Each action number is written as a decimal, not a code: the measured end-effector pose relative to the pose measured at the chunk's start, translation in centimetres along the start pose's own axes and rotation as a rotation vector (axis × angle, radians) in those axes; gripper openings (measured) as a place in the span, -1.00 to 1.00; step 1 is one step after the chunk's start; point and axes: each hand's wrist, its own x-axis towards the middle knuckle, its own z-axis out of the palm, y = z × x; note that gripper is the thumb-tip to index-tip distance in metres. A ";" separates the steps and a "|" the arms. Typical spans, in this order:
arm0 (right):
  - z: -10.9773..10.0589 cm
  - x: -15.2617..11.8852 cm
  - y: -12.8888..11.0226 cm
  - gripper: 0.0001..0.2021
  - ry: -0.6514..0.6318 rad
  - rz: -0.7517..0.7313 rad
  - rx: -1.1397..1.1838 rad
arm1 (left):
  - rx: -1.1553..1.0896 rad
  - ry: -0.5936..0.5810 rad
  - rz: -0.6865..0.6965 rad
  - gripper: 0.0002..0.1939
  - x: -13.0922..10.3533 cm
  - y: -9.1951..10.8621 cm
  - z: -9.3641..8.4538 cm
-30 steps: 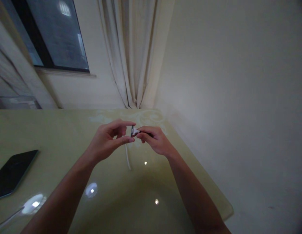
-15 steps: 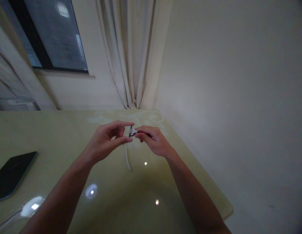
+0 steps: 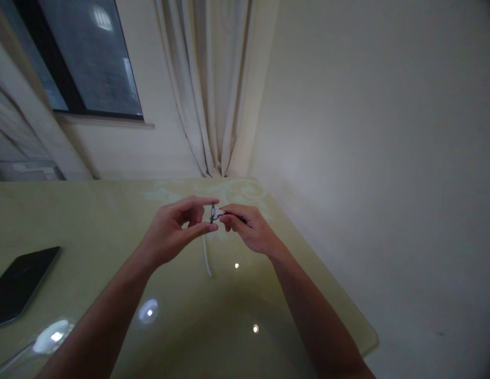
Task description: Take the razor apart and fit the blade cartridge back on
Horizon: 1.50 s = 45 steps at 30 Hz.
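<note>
Above the table, both my hands meet at a small razor with a dark bar-shaped head, a pale neck and a dark handle. My left hand pinches the head by its two ends, index finger on top and thumb below. Around the handle, the thumb and fingers of my right hand are closed, hiding most of it. Fine detail of the head is too small to make out. A thin white cord or strip lies on the table just below my hands.
The glossy pale-green table ends at a rounded right corner beside the wall. A dark tablet lies at left, with a thin cable near the front. Behind the table hang curtains by a window.
The razor's head and my left fingertips have shifted very slightly to the right. Both hands keep the same hold.
</note>
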 end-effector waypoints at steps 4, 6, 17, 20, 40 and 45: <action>0.0 0.1 0.0 -0.58 0.019 -0.033 0.008 | -0.028 0.039 -0.006 -0.56 0.0 -0.2 0.7; 0.2 0.2 0.3 -0.54 0.039 -0.029 0.012 | -0.050 0.037 -0.031 -0.55 0.1 -0.5 1.0; -0.9 0.6 2.9 -0.55 0.200 0.264 0.280 | 0.045 0.028 -0.135 -0.65 0.4 -3.0 1.3; -2.6 0.5 4.0 -0.60 0.267 0.304 0.107 | 0.360 -0.131 -0.200 -0.70 0.2 -5.5 1.7; -4.2 -9.8 12.5 -0.75 0.358 0.774 -0.530 | 0.891 -0.489 -0.609 -0.63 -2.5 -12.7 3.6; -3.7 -9.4 13.0 -0.71 0.299 0.790 -0.631 | 0.751 -0.477 -0.531 -0.62 -2.2 -12.3 4.6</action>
